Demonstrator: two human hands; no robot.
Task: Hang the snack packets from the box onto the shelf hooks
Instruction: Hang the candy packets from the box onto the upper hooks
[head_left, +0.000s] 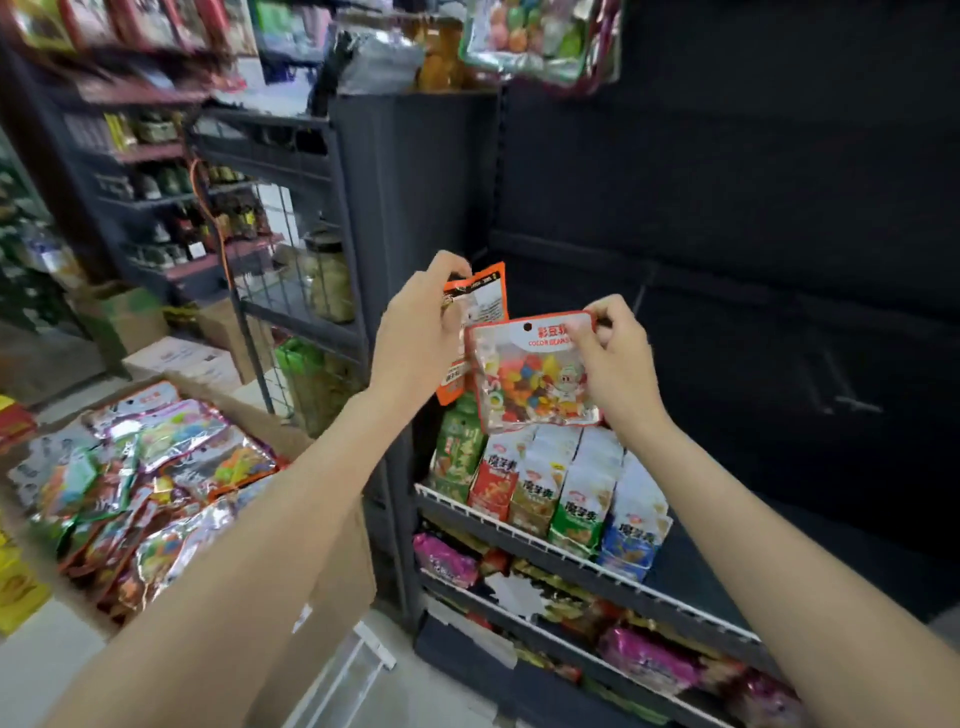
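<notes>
My right hand pinches the top right corner of a colour-beans snack packet, clear with an orange header and a hang hole. Behind it, my left hand grips an orange packet seen from its back. Both packets are held up in front of the dark shelf panel. A metal hook juts from that panel to the right of my hands. The cardboard box at lower left holds several more shiny snack packets.
Below my hands, wire-edged shelves carry rows of white, red, green and blue snack bags, with pink bags lower down. More packets hang at the top. A wire rack and stocked shelves stand to the left, with cartons on the floor.
</notes>
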